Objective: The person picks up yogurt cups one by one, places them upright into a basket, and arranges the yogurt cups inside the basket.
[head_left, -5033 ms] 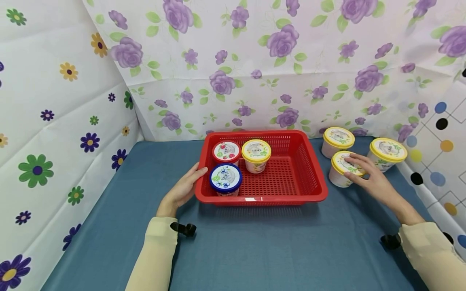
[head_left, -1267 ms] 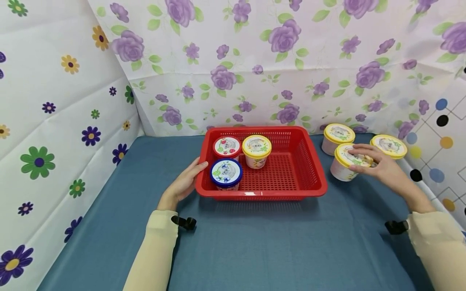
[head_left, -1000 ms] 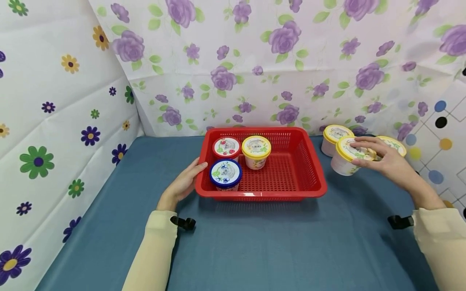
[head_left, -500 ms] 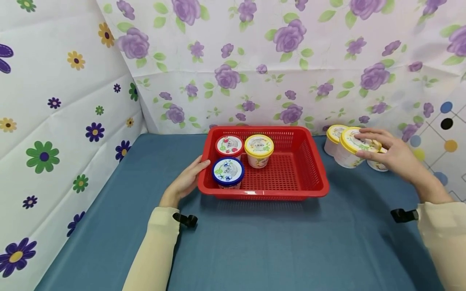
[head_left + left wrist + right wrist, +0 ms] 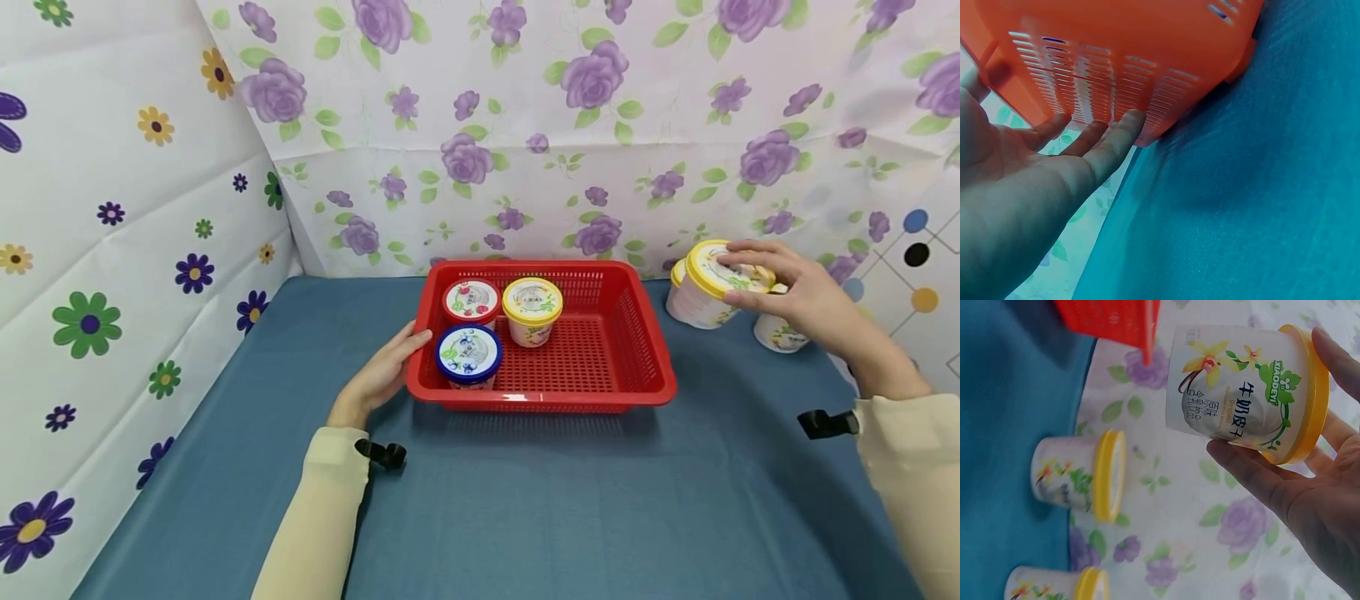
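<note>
My right hand (image 5: 806, 292) grips a yellow-lidded tub (image 5: 712, 292) near its lid, thumb on one side and fingers on the other. In the right wrist view the held tub (image 5: 1241, 387) shows a vanilla-flower print and hangs above the cloth. My left hand (image 5: 382, 371) holds the left rim of the red basket (image 5: 540, 398), thumb over the rim and fingers (image 5: 1116, 140) against the slotted outer wall. Inside the basket's left half stand a red-lidded tub (image 5: 471, 300), a blue-lidded tub (image 5: 469, 354) and a yellow-lidded tub (image 5: 532, 302).
Two more yellow-lidded tubs stand on the blue cloth (image 5: 600, 500) to the right: a rear tub (image 5: 1072, 472), mostly hidden behind the held one in the head view, and a right tub (image 5: 780, 333) partly behind my hand. Floral sheets (image 5: 525, 100) rise behind the table.
My right hand, which earlier rested on the tub standing on the cloth, has lifted it up and back. My left hand and the basket have stayed in place.
</note>
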A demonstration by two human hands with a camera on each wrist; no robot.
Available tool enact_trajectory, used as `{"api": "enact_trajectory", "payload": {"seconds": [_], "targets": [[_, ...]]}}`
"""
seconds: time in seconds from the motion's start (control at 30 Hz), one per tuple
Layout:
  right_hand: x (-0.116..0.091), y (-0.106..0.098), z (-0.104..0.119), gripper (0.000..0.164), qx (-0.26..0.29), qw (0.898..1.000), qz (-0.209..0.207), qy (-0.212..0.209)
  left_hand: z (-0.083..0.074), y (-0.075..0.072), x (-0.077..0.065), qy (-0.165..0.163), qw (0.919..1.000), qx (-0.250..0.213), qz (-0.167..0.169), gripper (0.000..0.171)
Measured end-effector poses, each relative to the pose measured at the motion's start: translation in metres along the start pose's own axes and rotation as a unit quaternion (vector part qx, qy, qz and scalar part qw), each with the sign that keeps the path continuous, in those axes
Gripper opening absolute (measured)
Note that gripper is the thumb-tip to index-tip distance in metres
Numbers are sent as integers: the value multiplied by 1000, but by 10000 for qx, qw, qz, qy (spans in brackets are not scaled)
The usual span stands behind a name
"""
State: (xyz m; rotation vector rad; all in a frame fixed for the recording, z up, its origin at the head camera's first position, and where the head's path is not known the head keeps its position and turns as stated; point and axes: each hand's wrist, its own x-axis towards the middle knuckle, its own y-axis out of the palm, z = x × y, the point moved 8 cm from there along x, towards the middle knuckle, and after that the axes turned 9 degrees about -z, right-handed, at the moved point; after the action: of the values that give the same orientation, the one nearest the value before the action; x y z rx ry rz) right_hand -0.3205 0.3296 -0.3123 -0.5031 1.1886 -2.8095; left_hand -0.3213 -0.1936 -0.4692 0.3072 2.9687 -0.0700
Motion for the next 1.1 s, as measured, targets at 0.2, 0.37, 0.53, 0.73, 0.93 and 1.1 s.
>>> {"api": "enact_trajectory", "payload": {"seconds": [0.2,0.37,0.53,0.73,0.93,1.1], "targets": [[11,6,28,56,234,9991,233,-250,1,0,1,68,10000,-54,34,72],[18,17,44,54,280,9976,377,-502,1,0,-1,38,10000,-82,40,72],[22,26,50,55,362,9970,488,-478,0,1,-2,38,9999,-75,55,74],[26,35,56,53,384,9959,594,-558,0,2,1,5,9999,-125,86,74],[33,50,64,53,454,9943,820,-515,0,1,1,22,9999,-120,58,73],[38,59,73,52,541,9925,895,-625,0,1,0,34,9998,-183,81,71]]}}
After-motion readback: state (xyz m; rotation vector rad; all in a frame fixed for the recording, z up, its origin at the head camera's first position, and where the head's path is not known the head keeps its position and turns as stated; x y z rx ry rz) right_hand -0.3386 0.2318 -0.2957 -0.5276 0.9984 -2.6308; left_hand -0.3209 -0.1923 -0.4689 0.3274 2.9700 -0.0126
